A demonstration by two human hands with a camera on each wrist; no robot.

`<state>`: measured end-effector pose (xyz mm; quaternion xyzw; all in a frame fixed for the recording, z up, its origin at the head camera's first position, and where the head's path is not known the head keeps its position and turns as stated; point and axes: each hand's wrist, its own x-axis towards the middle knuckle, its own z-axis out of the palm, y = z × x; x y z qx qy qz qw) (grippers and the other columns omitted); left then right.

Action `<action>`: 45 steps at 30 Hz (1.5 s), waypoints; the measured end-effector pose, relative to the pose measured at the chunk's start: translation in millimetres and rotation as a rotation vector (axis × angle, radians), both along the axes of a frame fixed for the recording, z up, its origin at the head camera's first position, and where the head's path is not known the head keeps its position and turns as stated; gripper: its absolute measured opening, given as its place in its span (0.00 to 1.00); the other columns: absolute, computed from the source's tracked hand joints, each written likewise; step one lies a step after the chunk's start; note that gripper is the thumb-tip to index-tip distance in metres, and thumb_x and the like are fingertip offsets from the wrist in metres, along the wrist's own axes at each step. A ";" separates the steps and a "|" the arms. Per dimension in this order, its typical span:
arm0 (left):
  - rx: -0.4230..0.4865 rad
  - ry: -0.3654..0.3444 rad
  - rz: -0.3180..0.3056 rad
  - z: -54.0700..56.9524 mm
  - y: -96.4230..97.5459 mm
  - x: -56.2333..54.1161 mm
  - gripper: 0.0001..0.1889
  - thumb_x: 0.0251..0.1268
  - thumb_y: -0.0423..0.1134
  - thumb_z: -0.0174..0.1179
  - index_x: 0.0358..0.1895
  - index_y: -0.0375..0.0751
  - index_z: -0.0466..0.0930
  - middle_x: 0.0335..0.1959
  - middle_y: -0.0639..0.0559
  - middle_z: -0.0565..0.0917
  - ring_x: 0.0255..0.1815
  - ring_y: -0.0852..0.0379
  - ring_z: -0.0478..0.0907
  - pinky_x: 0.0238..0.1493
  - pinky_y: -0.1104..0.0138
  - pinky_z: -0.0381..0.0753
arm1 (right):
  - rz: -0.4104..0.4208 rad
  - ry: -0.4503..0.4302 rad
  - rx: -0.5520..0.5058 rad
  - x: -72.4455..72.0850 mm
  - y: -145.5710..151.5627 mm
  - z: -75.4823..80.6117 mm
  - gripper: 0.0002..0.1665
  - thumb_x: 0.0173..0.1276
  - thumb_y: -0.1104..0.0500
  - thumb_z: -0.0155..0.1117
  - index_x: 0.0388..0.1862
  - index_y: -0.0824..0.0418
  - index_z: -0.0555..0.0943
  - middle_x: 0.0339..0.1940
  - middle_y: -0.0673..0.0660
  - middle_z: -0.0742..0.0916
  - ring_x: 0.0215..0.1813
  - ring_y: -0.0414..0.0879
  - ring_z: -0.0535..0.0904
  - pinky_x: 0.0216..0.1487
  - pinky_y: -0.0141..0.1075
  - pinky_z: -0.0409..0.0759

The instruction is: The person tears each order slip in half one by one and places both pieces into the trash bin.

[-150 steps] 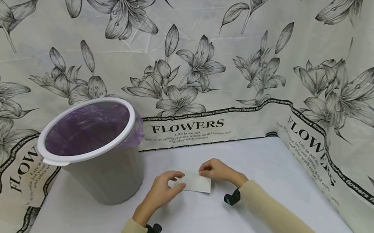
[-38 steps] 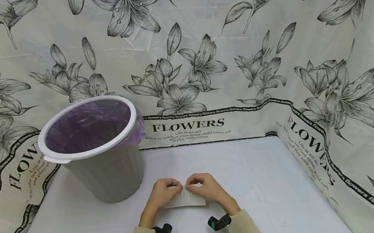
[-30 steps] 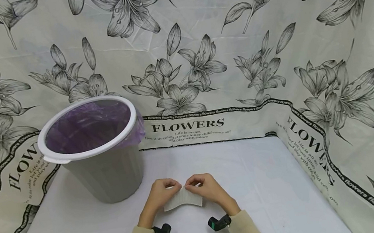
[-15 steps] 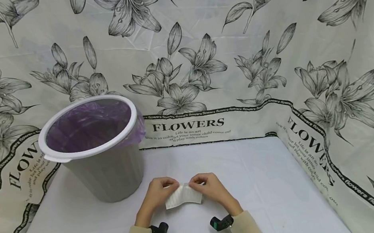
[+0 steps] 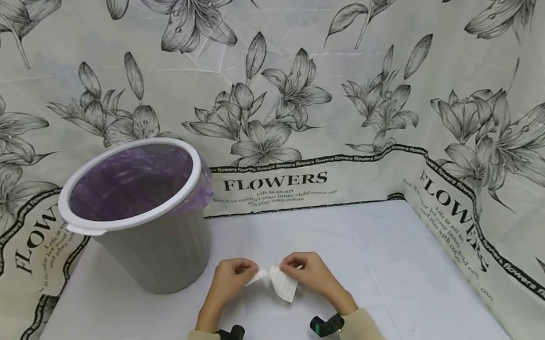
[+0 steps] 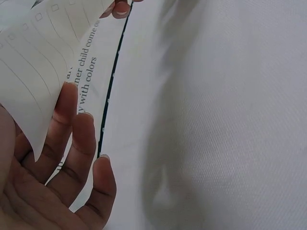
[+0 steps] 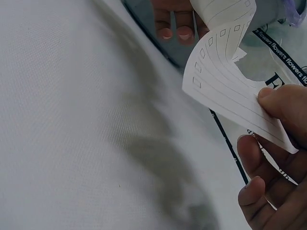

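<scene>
A small sheet of white paper (image 5: 284, 284) is held up between both hands over the table, bent and twisted in the middle. Printed lines and little square boxes mark the paper (image 7: 216, 79) in the right wrist view, where its upper edge has a ragged gap like a tear. My left hand (image 5: 229, 282) pinches the left part between thumb and forefinger. The right part is pinched by my right hand (image 5: 313, 271). In the left wrist view the paper (image 6: 41, 57) curls over the left hand (image 6: 62, 177), whose other fingers are loosely bent.
A grey waste bin (image 5: 159, 257) with a white rim and purple bag liner stands at the left, behind the left hand. White cloth covers the table (image 5: 400, 280). Flower-printed fabric (image 5: 377, 90) hangs around the back and sides. Each wrist wears a black camera (image 5: 232, 336).
Both hands came together at the paper's top edge, then drew slightly apart. The paper, flat on the table at first, is now lifted, twisted and split at its upper middle.
</scene>
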<state>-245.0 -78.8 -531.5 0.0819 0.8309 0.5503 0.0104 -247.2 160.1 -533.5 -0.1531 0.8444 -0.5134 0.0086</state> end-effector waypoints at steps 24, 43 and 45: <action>-0.014 0.018 0.072 1.9 -3.6 1.2 0.04 0.67 0.36 0.69 0.38 0.39 0.90 0.36 0.48 0.90 0.34 0.60 0.82 0.34 0.70 0.81 | -0.056 0.044 -0.011 -2.8 5.7 -3.9 0.04 0.69 0.61 0.71 0.38 0.61 0.90 0.35 0.56 0.92 0.34 0.36 0.82 0.41 0.30 0.80; -0.020 0.026 0.087 2.3 -10.8 2.1 0.05 0.67 0.35 0.69 0.39 0.36 0.90 0.35 0.47 0.90 0.34 0.60 0.81 0.34 0.71 0.79 | -0.095 0.053 -0.017 -1.9 14.2 -2.4 0.04 0.69 0.60 0.71 0.38 0.60 0.89 0.34 0.54 0.91 0.35 0.37 0.82 0.41 0.31 0.81; -0.015 0.025 0.090 2.1 -11.8 2.1 0.05 0.67 0.35 0.69 0.39 0.36 0.90 0.35 0.47 0.90 0.33 0.60 0.81 0.33 0.71 0.79 | -0.097 0.055 -0.019 -2.1 14.8 -2.9 0.04 0.69 0.60 0.71 0.38 0.61 0.89 0.34 0.54 0.91 0.35 0.38 0.82 0.41 0.31 0.81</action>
